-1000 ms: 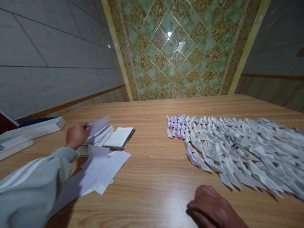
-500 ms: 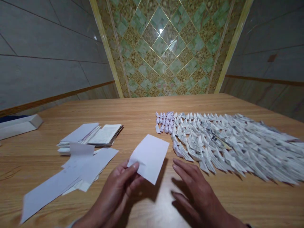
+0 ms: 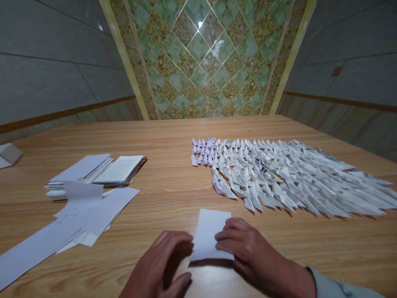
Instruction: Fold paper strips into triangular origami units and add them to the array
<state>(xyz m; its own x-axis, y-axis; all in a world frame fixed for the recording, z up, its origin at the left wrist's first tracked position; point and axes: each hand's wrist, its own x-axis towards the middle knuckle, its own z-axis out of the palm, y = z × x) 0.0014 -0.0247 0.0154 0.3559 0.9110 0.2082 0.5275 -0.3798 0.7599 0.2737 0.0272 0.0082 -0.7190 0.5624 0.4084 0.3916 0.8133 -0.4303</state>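
A small white sheet of paper (image 3: 208, 234) is in front of me, its near edge raised a little over the wooden table (image 3: 167, 165). My right hand (image 3: 248, 244) grips it by the right side, fingers on top and the thumb out of sight below. On the other side, my left hand (image 3: 164, 265) curves with thumb and fingers apart, its fingertips close to the left edge of the sheet. Whether those fingertips touch the paper I cannot tell.
Rows of folded paper boats (image 3: 279, 178) cover the right side, with a few lilac ones (image 3: 203, 151) at their left end. To the left lie stacked papers (image 3: 82, 169), a printed pad (image 3: 119, 169) and loose white strips (image 3: 71, 223). A white box (image 3: 9, 155) stands far left.
The paper has passed from my left hand to my right and come down nearer the table, turned more upright in view. My left hand has opened. The view has shifted rightward.
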